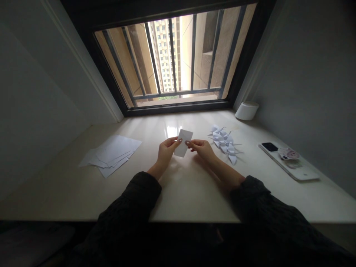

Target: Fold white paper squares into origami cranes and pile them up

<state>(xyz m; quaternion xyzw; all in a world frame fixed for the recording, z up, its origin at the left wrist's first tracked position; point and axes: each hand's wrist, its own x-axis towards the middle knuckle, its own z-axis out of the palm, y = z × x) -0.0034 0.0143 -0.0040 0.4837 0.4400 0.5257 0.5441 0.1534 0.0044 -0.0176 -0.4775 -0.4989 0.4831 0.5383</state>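
A small folded white paper [183, 144] is held up above the pale desk [183, 193] between both hands. My left hand [166, 151] pinches its left edge with thumb and fingers closed. My right hand [202, 148] pinches its right edge the same way. Both forearms wear dark sleeves. A pile of several folded white paper cranes [226, 144] lies just right of my right hand. A loose stack of white paper sheets [111, 155] lies to the left of my left hand.
A white phone [290, 165] with a round sticker grip lies face down at the right. A white cylinder [247, 110] stands in the back right corner. A barred window [175, 59] rises behind the desk, with walls on both sides.
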